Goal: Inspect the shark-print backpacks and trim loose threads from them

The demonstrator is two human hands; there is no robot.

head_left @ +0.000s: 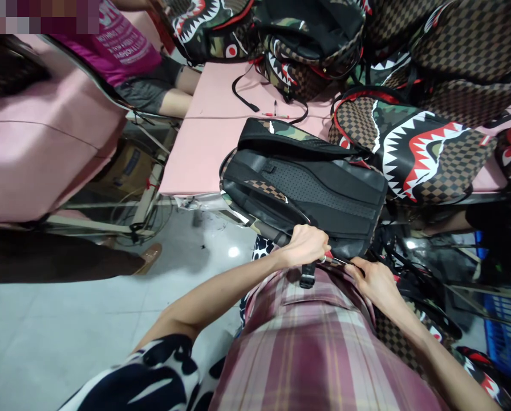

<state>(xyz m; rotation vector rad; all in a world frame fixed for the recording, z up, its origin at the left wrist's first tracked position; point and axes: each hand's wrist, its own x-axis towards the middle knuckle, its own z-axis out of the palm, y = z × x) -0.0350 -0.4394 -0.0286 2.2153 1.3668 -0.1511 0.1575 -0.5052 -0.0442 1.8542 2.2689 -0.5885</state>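
A backpack (324,191) with a black padded back panel lies on its front, partly on the pink table and partly over its near edge. Its shoulder straps and a checkered piece face up. My left hand (309,245) is closed on the near edge of this backpack, beside a hanging strap with a black buckle (307,278). Just to the right, the fingers of my right hand (375,279) are pinched at the same edge. A thin shiny line shows between the hands; what the right fingers hold is hidden.
More shark-mouth checkered backpacks (426,151) crowd the back and right of the pink table (191,154). A red pen (276,115) lies there. A person in a magenta shirt (129,48) sits at the far left. Bags hang low right, near a blue crate (506,325).
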